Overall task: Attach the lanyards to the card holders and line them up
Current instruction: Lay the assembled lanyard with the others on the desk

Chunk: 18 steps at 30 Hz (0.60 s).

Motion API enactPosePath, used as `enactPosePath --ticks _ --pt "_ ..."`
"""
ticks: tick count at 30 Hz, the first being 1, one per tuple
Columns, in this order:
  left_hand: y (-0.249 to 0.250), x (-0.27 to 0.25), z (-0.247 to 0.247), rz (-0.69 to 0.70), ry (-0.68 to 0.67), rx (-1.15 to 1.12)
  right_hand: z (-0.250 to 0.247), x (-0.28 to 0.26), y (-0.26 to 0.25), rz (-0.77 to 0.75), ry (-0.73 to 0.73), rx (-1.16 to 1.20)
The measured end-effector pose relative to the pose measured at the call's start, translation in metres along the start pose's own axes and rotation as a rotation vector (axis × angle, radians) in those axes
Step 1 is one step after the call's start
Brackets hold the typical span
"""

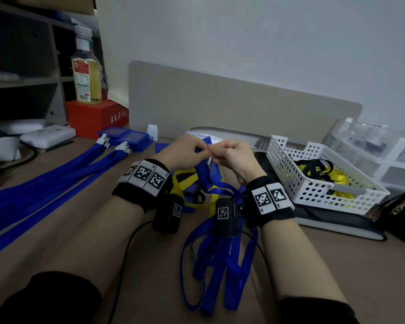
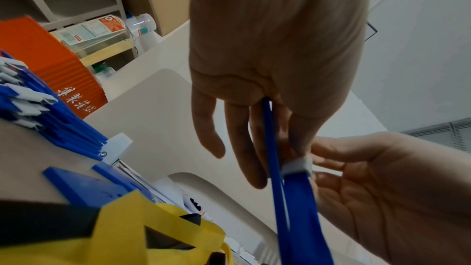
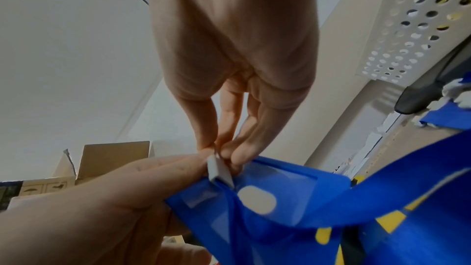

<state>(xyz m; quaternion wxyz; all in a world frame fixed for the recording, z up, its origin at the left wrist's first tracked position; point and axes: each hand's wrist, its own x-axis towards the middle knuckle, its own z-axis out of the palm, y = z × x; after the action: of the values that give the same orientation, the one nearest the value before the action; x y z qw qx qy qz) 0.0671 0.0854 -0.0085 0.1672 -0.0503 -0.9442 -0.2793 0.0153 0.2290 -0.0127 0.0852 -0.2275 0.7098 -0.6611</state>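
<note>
Both hands meet above the table's middle. My left hand pinches a translucent blue card holder near its top edge, beside the oval slot. My right hand pinches the white clip of a blue lanyard right at that top edge. The strap hangs down between my wrists. Finished blue holders lie stacked at the back left, and their lanyards stretch toward the front left.
Loose blue lanyards are piled between my forearms, with yellow ones under the hands. A white perforated basket of yellow and black lanyards sits on the right, clear drawers behind it. An oil bottle on a red box stands back left.
</note>
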Motion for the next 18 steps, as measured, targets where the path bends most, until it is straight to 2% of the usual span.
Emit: enactPosePath --ticks 6,10,18 --pt "0.0014 -0.0022 -0.0028 -0.054 0.003 -0.266 -0.0008 -0.0037 -0.0035 -0.027 0.053 0.245" --pt "0.0007 -0.002 -0.0026 -0.039 0.014 -0.252 0.0017 -0.0059 -0.0061 -0.069 0.054 0.328" --pt "-0.0027 -0.0013 -0.0045 -0.009 0.019 -0.202 0.0012 -0.0071 -0.0069 0.002 -0.032 0.374"
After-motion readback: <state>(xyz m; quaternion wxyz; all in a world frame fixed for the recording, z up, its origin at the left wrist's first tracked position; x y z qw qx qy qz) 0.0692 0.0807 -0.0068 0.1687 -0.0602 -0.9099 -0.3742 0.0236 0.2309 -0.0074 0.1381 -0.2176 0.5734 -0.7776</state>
